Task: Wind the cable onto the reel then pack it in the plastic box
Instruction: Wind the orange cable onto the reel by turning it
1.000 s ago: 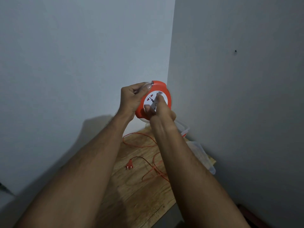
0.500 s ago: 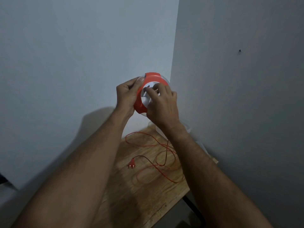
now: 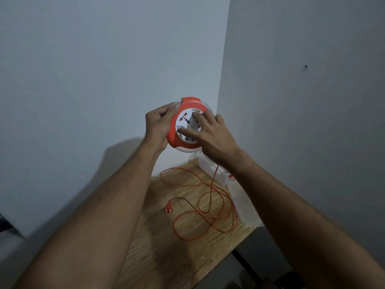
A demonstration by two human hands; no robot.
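Reel (image 3: pixel 183 130) is held up in the air in front of the wall corner, well above the desk (image 3: pixel 166 257). Orange rim, white socket face turned toward the camera, face tilted slightly left

Left hand (image 3: pixel 159 127) is clamped on the reel's left edge, thumb over the top-left rim, fingers wrapped behind and out of sight

Right hand (image 3: pixel 214 138) lies on the white face with fingers spread, thumb and fingertips pressing the face. It covers the right half of the reel, so any winding handle or knob under it can't be made out; can't tell if it pinches anything or only presses flat

Cable (image 3: pixel 208 205) drops from under the right hand as a thin orange line, exit point hidden by the wrist, then lies in loose overlapping loops on the desk's middle to right side. Mostly unwound. How much is on the reel can't be seen

Plug (image 3: pixel 168 208) lies flat just left of the loops, pins toward the near edge

Plastic box (image 3: pixel 212 170) is clear and sits at the desk's far right corner against the wall, partly hidden behind the right forearm. Another clear piece (image 3: pixel 243 203) lies along the right edge; lid or second box, can't tell

Dim light; the desk's near edge is cut off by the arms and frame
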